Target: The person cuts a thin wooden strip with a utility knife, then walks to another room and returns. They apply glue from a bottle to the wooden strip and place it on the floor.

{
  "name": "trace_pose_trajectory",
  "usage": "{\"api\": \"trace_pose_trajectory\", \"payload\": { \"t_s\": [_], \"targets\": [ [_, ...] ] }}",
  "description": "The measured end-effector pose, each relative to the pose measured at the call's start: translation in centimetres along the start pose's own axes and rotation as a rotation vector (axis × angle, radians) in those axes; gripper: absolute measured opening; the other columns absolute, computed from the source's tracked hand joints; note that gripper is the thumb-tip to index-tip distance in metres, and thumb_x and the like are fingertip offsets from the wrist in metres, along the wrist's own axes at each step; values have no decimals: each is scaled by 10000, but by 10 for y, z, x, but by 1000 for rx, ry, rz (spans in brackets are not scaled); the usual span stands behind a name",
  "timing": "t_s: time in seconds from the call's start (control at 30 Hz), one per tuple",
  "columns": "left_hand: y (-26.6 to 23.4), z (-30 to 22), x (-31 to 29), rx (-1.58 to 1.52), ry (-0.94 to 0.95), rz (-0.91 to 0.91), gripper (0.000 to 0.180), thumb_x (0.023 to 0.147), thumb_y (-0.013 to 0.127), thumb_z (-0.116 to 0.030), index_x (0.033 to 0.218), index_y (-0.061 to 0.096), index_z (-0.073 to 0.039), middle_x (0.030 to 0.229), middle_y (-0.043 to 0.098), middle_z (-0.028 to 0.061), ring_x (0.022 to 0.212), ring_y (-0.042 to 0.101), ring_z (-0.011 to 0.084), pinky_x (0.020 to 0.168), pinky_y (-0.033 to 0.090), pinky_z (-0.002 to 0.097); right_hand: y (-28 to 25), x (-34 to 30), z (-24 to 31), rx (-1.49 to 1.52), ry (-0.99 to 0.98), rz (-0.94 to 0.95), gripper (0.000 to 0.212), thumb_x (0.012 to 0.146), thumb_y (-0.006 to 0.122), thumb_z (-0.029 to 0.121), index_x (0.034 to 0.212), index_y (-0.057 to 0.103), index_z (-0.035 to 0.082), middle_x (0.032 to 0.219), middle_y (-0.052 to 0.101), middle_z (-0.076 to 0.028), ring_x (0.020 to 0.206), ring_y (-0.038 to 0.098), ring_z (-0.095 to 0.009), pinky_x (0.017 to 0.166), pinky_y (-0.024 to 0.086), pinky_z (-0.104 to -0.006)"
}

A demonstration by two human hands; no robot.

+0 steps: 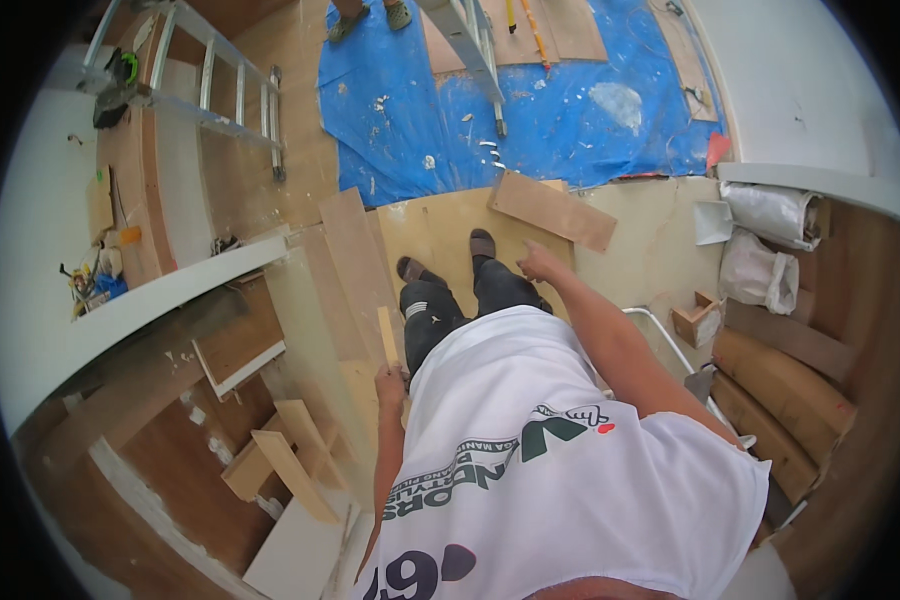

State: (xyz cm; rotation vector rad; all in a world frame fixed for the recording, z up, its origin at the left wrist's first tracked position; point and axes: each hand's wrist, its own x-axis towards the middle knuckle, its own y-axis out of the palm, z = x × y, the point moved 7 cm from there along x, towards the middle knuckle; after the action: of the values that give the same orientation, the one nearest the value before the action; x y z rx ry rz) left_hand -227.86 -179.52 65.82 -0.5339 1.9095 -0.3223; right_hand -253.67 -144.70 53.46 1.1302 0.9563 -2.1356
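Looking straight down my body, I see my white shirt, dark trousers and shoes on a plywood floor sheet [440, 235]. My left hand [390, 383] hangs by my left hip and grips a short pale wooden strip [386, 336] that points up and forward. My right hand [538, 262] is stretched forward beside my right knee, fingers loosely curled, holding nothing that I can see. A brown board [553, 209] lies on the floor just beyond that hand.
A blue tarp [530, 110] with white spatters covers the floor ahead, a ladder [475, 50] and another person's feet [368, 16] on it. Another aluminium ladder [205, 85] lies at upper left. Board offcuts [280, 460] lie at lower left; sacks [765, 270] and stacked planks [785, 395] at right.
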Motion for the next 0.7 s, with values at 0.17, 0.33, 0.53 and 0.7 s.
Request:
{"api": "trace_pose_trajectory", "payload": {
  "t_s": [0.17,0.33,0.53,0.7],
  "targets": [
    [-9,41,-1,-115,-10,-41,201,914,516,-161,804,553,4,621,555,67,521,507,145,485,401,308,12,-2,39,-207,12,31,708,809,597,149,1436,280,69,802,653,-163,605,626,-241,522,541,-365],
    [-25,76,0,97,100,-61,216,886,520,-150,787,551,39,660,561,128,584,524,196,557,427,366,25,0,43,-233,37,109,585,840,561,187,1382,385,53,807,661,-153,619,638,-225,516,544,-352],
    [-48,150,38,94,270,-74,216,838,530,-142,779,553,64,688,558,200,634,562,299,618,441,442,39,-9,16,-207,-21,-25,263,804,517,239,765,644,12,647,649,-136,534,630,-239,535,516,-391],
    [-109,153,46,-581,-212,-77,155,899,483,-147,834,465,-7,656,528,115,460,490,176,421,402,321,76,-59,32,-179,148,-10,275,828,572,236,938,655,-2,730,663,-136,599,637,-206,537,536,-334]
  ]
}}
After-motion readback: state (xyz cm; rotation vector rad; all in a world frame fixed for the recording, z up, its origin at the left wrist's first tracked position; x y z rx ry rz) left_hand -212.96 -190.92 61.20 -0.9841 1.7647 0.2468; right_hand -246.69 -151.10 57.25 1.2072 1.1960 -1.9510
